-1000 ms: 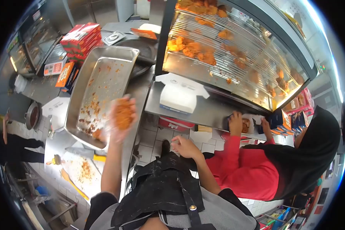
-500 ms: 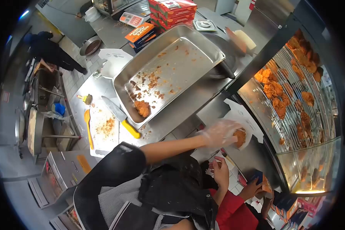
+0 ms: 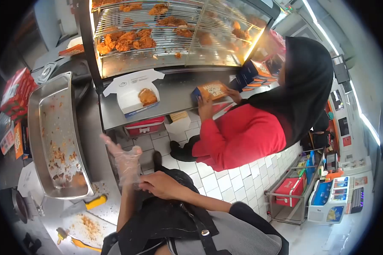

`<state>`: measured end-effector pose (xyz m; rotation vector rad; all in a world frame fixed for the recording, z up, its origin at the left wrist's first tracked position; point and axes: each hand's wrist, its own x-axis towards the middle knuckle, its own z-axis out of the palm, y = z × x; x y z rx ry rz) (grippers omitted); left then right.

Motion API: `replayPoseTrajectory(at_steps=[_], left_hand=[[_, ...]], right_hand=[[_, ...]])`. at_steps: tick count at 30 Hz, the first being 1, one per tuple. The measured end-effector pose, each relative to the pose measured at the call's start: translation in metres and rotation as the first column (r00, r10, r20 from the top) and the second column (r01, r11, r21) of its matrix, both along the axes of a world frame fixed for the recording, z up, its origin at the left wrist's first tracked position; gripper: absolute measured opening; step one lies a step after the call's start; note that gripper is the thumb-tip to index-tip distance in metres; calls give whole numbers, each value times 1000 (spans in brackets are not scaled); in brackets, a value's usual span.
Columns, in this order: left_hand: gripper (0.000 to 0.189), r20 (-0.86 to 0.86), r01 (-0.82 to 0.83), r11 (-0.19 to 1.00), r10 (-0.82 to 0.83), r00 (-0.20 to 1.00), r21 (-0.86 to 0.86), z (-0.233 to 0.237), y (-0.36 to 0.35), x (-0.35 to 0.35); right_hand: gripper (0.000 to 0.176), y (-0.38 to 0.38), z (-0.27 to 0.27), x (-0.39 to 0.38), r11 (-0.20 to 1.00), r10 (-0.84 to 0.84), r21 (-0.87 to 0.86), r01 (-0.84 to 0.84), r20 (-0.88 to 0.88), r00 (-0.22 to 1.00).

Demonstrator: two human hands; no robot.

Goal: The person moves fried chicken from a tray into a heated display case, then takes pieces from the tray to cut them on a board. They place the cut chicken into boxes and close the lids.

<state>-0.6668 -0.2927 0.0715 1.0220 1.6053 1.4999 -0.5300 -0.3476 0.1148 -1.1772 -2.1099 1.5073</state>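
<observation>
My left hand [image 3: 125,163] wears a clear plastic glove and holds nothing, its fingers apart. At its wrist, my bare right hand [image 3: 157,185] pinches the cuff of the glove [image 3: 131,176]. Beyond my hands, on the steel counter under the display case, stands an open white box [image 3: 130,101] with its lid folded back. A piece of fried chicken [image 3: 147,97] lies inside that box. Left of my gloved hand is a deep steel tray [image 3: 32,127] with crumbs and one blurred orange-brown piece in its near end.
A co-worker in red [image 3: 247,138] stands to the right, both hands on an orange box [image 3: 210,90]. The heated display case [image 3: 191,40] holds fried chicken. A yellow-handled knife [image 3: 95,202] and a crumb-strewn white board [image 3: 78,227] lie near left. Tiled floor [image 3: 223,180] shows ahead.
The chicken my gloved left hand held now lies in the white box. That hand has drawn back, and my right hand has taken hold of the glove's cuff. The view has turned right.
</observation>
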Motion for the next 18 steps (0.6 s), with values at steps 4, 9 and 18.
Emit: replayPoseTrajectory(at_steps=[4, 9, 18], left_hand=[[93, 1, 218, 976, -218, 976, 30, 9, -17, 34], [74, 61, 121, 991, -125, 990, 58, -25, -54, 32], [21, -792, -781, 613, 532, 299, 116, -33, -228, -240]], right_hand=[[19, -35, 2, 40, 992, 33, 126, -30, -23, 999], [17, -73, -5, 70, 969, 52, -237, -72, -90, 995], [26, -102, -75, 194, 924, -94, -348, 159, 197, 976]])
